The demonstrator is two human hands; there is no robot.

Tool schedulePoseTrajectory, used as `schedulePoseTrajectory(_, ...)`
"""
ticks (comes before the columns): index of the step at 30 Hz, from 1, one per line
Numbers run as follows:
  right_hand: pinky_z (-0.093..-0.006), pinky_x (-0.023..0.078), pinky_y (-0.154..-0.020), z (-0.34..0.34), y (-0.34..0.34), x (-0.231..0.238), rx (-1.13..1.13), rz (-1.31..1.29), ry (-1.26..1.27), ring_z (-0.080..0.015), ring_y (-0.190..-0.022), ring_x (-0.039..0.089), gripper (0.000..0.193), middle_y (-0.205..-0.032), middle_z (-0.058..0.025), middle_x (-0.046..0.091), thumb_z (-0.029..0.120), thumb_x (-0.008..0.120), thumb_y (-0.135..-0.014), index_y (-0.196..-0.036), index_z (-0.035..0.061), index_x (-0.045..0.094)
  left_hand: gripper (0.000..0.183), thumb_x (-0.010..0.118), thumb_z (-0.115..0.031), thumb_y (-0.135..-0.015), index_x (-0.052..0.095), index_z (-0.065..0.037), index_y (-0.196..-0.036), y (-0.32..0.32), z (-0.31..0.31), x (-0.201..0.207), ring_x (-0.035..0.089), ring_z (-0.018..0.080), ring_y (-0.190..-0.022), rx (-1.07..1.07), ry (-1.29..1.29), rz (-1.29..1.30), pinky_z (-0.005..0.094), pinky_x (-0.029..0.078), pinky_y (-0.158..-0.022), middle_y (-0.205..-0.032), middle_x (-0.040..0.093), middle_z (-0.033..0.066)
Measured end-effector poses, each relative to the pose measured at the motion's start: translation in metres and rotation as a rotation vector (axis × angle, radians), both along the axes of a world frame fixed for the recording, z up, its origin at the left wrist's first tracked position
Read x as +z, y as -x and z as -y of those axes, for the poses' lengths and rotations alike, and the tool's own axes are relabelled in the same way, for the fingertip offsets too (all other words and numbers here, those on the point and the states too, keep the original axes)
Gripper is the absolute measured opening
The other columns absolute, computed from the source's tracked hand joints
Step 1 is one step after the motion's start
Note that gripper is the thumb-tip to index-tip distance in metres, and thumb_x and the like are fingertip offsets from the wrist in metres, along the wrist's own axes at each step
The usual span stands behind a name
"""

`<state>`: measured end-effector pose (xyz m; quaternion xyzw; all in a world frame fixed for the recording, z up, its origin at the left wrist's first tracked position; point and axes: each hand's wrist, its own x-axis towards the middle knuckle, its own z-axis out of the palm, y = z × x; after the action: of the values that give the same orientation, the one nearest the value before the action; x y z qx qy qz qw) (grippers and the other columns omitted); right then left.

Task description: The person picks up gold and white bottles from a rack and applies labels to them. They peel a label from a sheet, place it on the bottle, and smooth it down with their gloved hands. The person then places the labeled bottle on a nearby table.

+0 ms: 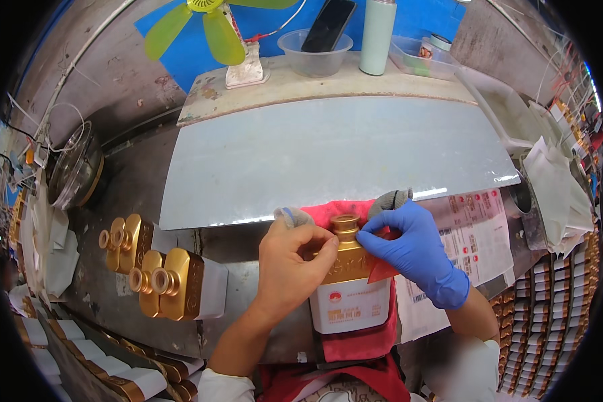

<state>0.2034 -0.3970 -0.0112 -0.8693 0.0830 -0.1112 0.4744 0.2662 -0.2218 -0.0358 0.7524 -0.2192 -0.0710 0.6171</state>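
A white and gold bottle with an open gold neck sits on a red cloth in front of me. Its label side faces me; I cannot tell whether it stands or leans back. My bare left hand is closed in a pinch at the left of the neck. On the right, my blue-gloved right hand pinches thumb and finger close against the neck. A small red piece hangs below that hand, beside the gold shoulder. Grey coverings show at the far fingers of both hands. What the fingertips hold is hidden.
Several gold and white bottles lie at the left. A pale board spans the bench. Behind it stand a green fan, a plastic bowl with a phone and a flask. Printed sheets lie right; stacked bottles fill the lower right.
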Motion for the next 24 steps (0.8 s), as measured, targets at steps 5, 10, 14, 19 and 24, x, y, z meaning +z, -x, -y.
schedulePoseTrajectory(5,-0.0268,0.046,-0.068,-0.001,-0.001,0.002,-0.013,-0.040,-0.029,-0.0163,-0.076,0.056,0.013,-0.085,-0.0075,0.058,0.012,0.073,-0.072,-0.077,0.0017,0.068,0.006,0.069,-0.001,-0.076,0.067,0.004,-0.075,-0.008,0.000,0.005,0.059,0.0073,-0.064,-0.034,-0.105,0.067,0.0199,0.046,-0.056,-0.079,0.053,0.0040)
schedulePoseTrajectory(10,-0.0276,0.048,-0.068,0.002,-0.003,-0.002,-0.014,-0.052,-0.031,-0.0172,-0.076,0.058,0.013,-0.086,-0.0082,0.060,0.013,0.073,-0.072,-0.077,0.0018,0.069,0.008,0.070,-0.003,-0.075,0.066,0.004,-0.074,-0.012,0.001,0.012,0.058,0.0072,-0.063,-0.076,-0.155,0.032,0.0203,0.045,-0.055,-0.076,0.053,0.0040)
schedulePoseTrajectory(14,-0.0274,0.048,-0.068,0.000,-0.003,0.003,-0.019,-0.092,-0.023,-0.0171,-0.077,0.058,0.014,-0.085,-0.0082,0.060,0.014,0.073,-0.071,-0.076,0.0018,0.069,0.008,0.070,-0.003,-0.074,0.066,0.004,-0.073,-0.013,-0.001,0.011,0.056,0.0071,-0.063,-0.086,-0.172,0.060,0.0208,0.044,-0.055,-0.077,0.054,0.0043)
schedulePoseTrajectory(19,-0.0273,0.048,-0.069,0.002,-0.004,-0.002,-0.016,-0.064,-0.046,-0.0170,-0.077,0.058,0.014,-0.084,-0.0081,0.060,0.014,0.073,-0.071,-0.075,0.0015,0.069,0.009,0.070,-0.003,-0.074,0.065,0.004,-0.074,-0.017,-0.002,0.013,0.056,0.0076,-0.066,-0.119,-0.191,0.045,0.0214,0.045,-0.056,-0.078,0.055,0.0046)
schedulePoseTrajectory(24,-0.0273,0.048,-0.069,0.001,-0.003,0.003,-0.030,-0.103,-0.036,-0.0168,-0.077,0.058,0.014,-0.084,-0.0080,0.060,0.014,0.073,-0.071,-0.075,0.0011,0.068,0.008,0.069,-0.003,-0.074,0.066,0.003,-0.079,-0.018,-0.003,0.018,0.057,0.0105,-0.066,-0.067,-0.267,0.137,0.0226,0.046,-0.058,-0.079,0.056,0.0063)
